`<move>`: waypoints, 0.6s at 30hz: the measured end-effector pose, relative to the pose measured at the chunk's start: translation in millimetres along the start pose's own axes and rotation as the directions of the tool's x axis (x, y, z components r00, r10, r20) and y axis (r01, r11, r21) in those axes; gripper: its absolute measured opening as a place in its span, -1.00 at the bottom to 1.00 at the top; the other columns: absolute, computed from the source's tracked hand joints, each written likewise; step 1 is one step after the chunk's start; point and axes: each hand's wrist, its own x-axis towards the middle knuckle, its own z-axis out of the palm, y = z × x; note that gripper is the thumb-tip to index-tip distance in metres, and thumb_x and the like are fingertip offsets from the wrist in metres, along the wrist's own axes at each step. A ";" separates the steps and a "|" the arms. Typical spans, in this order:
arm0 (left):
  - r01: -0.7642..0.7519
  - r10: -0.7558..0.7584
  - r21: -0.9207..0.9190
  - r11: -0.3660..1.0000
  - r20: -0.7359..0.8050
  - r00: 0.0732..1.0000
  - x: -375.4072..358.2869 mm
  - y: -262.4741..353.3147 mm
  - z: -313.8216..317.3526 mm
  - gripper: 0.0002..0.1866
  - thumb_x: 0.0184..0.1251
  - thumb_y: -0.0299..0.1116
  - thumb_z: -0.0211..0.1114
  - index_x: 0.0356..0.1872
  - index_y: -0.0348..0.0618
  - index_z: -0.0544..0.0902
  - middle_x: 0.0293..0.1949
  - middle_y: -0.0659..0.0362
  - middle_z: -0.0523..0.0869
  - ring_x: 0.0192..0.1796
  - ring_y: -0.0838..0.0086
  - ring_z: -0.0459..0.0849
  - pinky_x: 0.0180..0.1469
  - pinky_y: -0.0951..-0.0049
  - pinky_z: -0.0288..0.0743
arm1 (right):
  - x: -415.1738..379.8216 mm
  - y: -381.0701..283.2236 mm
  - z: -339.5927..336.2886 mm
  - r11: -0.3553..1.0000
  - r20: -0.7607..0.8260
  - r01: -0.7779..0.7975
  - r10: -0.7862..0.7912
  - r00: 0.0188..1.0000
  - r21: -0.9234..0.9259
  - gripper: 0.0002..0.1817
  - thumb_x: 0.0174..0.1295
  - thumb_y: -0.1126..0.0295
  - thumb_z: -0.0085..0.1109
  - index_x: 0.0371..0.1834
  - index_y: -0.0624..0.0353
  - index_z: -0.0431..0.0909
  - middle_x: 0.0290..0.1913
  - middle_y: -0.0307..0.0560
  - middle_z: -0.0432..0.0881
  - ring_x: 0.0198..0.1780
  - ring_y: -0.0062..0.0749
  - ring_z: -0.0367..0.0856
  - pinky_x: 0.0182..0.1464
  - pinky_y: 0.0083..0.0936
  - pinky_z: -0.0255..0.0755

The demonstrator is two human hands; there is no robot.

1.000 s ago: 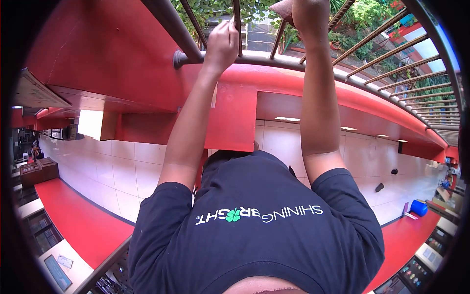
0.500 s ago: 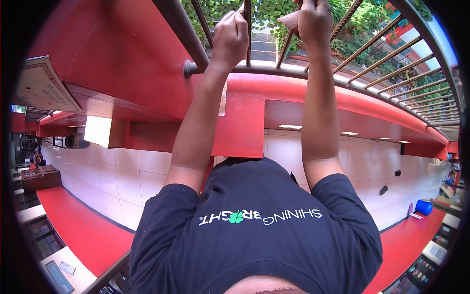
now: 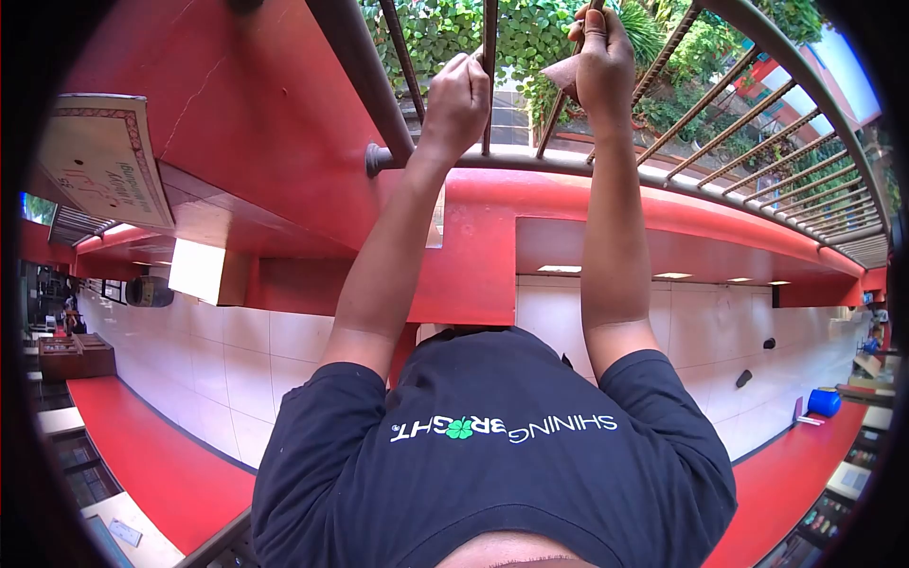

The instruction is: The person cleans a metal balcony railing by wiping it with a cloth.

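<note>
My right hand [image 3: 606,71] is closed on a piece of brown sandpaper [image 3: 562,74], whose pointed corner sticks out to the left of the fingers. The hand is wrapped about a slanting railing bar [image 3: 551,125] of ribbed metal. My left hand [image 3: 458,99] is a fist beside an upright bar [image 3: 488,57] of the same railing. Its fingertips are turned away, so what they hold is hidden. Both bars rise from a brown lower rail [image 3: 521,158].
A red ledge [image 3: 478,256] runs below the railing. A framed sign [image 3: 109,161] hangs on the red wall at left. Leafy plants [image 3: 436,38] grow beyond the bars. Dark slippers [image 3: 743,379] lie on the white tiled floor. A blue container [image 3: 824,402] stands at right.
The railing and both hands appear slightly lower in the view. My left fist has come down along its bar, and more of my right hand's fingers shows at the top.
</note>
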 end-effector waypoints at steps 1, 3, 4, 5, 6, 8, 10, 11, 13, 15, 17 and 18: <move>0.023 -0.023 -0.011 1.000 0.006 1.000 -11.1 -4.0 6.1 -0.60 0.62 -0.33 -0.15 -0.37 -0.42 0.50 -0.42 -0.21 0.52 -0.31 -0.20 0.53 -0.14 -0.07 0.40 | 1.2 4.0 -0.3 0.992 0.028 0.047 -0.051 0.998 0.119 -0.72 0.62 0.25 -0.08 -0.13 0.14 0.59 -0.37 -0.29 0.60 -0.35 -0.63 0.46 -0.22 -0.60 0.36; -0.015 0.011 0.051 0.999 0.089 0.996 -60.5 -50.4 33.1 -0.61 0.61 -0.36 -0.16 -0.28 -0.46 0.56 -0.38 -0.25 0.56 -0.24 -0.22 0.56 -0.08 -0.08 0.46 | -0.8 -8.3 -0.9 0.997 0.021 0.030 -0.031 0.999 0.066 -0.72 0.62 0.25 -0.09 -0.13 0.14 0.59 -0.37 -0.29 0.60 -0.34 -0.63 0.46 -0.21 -0.60 0.36; 0.066 -0.075 0.061 0.996 0.159 0.984 -74.3 -48.1 31.0 -0.61 0.59 -0.37 -0.16 -0.16 -0.49 0.59 -0.33 -0.28 0.61 -0.18 -0.21 0.59 0.01 -0.06 0.48 | -4.1 -12.3 -1.0 1.000 0.016 -0.005 0.005 1.000 0.010 -0.72 0.63 0.26 -0.10 -0.14 0.14 0.58 -0.38 -0.29 0.59 -0.34 -0.63 0.45 -0.21 -0.60 0.36; 0.151 -0.164 0.077 0.986 0.226 0.960 -83.9 -47.7 29.7 -0.58 0.58 -0.37 -0.17 -0.03 -0.52 0.62 -0.28 -0.31 0.66 -0.11 -0.19 0.63 0.11 -0.04 0.50 | -5.5 -13.4 -0.9 1.000 0.016 -0.005 0.004 1.000 0.011 -0.72 0.63 0.26 -0.10 -0.14 0.14 0.58 -0.38 -0.29 0.59 -0.34 -0.63 0.45 -0.21 -0.60 0.36; 0.148 -0.162 0.077 0.986 0.224 0.961 -77.6 -54.6 31.7 -0.58 0.58 -0.37 -0.17 -0.03 -0.52 0.62 -0.28 -0.31 0.66 -0.11 -0.19 0.63 0.11 -0.04 0.50 | -4.6 -14.1 -0.5 1.000 0.013 -0.006 0.006 1.000 0.000 -0.72 0.63 0.26 -0.10 -0.14 0.14 0.58 -0.37 -0.29 0.59 -0.34 -0.63 0.46 -0.21 -0.60 0.36; 0.036 -0.042 0.057 0.998 0.106 0.993 -45.6 -41.5 22.3 -0.57 0.58 -0.37 -0.16 0.05 -0.53 0.60 -0.32 -0.28 0.64 -0.15 -0.17 0.63 0.04 -0.04 0.50 | -3.4 -10.8 -0.3 1.000 0.018 0.013 -0.013 1.000 0.000 -0.71 0.64 0.26 -0.11 -0.13 0.14 0.58 -0.37 -0.29 0.59 -0.33 -0.63 0.47 -0.21 -0.60 0.36; 0.059 -0.059 -0.040 0.997 0.001 0.998 10.4 10.1 -7.9 -0.58 0.59 -0.34 -0.14 -0.17 -0.51 0.63 -0.39 -0.24 0.58 -0.28 -0.16 0.57 -0.07 -0.04 0.47 | -3.5 -8.3 1.4 1.000 0.007 0.025 -0.025 1.000 0.012 -0.71 0.62 0.26 -0.10 -0.15 0.16 0.58 -0.40 -0.28 0.60 -0.36 -0.59 0.49 -0.24 -0.55 0.38; -0.029 0.028 -0.011 1.000 -0.047 0.998 30.7 25.4 -19.7 -0.60 0.59 -0.35 -0.14 -0.36 -0.46 0.55 -0.43 -0.22 0.55 -0.30 -0.15 0.57 -0.11 -0.04 0.46 | -3.2 -7.9 2.3 0.999 -0.018 0.039 -0.038 0.999 0.026 -0.71 0.61 0.26 -0.09 -0.18 0.17 0.59 -0.43 -0.26 0.61 -0.39 -0.55 0.51 -0.27 -0.50 0.39; -0.069 0.057 -0.073 0.995 -0.162 0.985 52.4 58.5 -28.4 -0.58 0.62 -0.32 -0.12 -0.43 -0.46 0.46 -0.48 -0.17 0.50 -0.38 -0.11 0.51 -0.20 -0.03 0.37 | -4.2 -11.4 0.6 0.999 -0.003 0.040 -0.040 0.999 0.034 -0.72 0.61 0.28 -0.09 -0.18 0.17 0.58 -0.42 -0.26 0.60 -0.37 -0.55 0.51 -0.26 -0.51 0.38; -0.060 0.057 -0.018 0.998 -0.124 0.991 45.2 39.1 -22.0 -0.61 0.59 -0.34 -0.12 -0.42 -0.42 0.47 -0.44 -0.21 0.53 -0.31 -0.14 0.56 -0.13 -0.04 0.44 | -3.1 -12.6 -1.3 0.999 0.034 0.018 -0.020 0.999 0.046 -0.72 0.63 0.29 -0.10 -0.17 0.17 0.57 -0.37 -0.27 0.57 -0.32 -0.60 0.47 -0.18 -0.60 0.38; 0.047 -0.052 -0.062 0.997 -0.084 0.995 19.2 19.6 -5.6 -0.58 0.61 -0.36 -0.15 -0.07 -0.54 0.62 -0.36 -0.26 0.59 -0.27 -0.16 0.58 -0.10 -0.02 0.44 | -1.6 -11.5 -2.4 0.999 0.049 0.011 -0.013 0.999 0.044 -0.72 0.63 0.29 -0.10 -0.18 0.20 0.55 -0.37 -0.26 0.57 -0.30 -0.59 0.48 -0.17 -0.60 0.38; 0.005 -0.012 -0.058 0.998 -0.126 0.992 2.5 4.7 8.5 -0.57 0.61 -0.36 -0.17 0.05 -0.52 0.61 -0.32 -0.27 0.58 -0.20 -0.18 0.60 -0.05 -0.04 0.45 | -0.5 -12.4 -2.0 0.998 0.043 0.021 -0.023 0.999 0.052 -0.73 0.62 0.30 -0.10 -0.19 0.18 0.55 -0.39 -0.26 0.56 -0.35 -0.58 0.46 -0.23 -0.57 0.35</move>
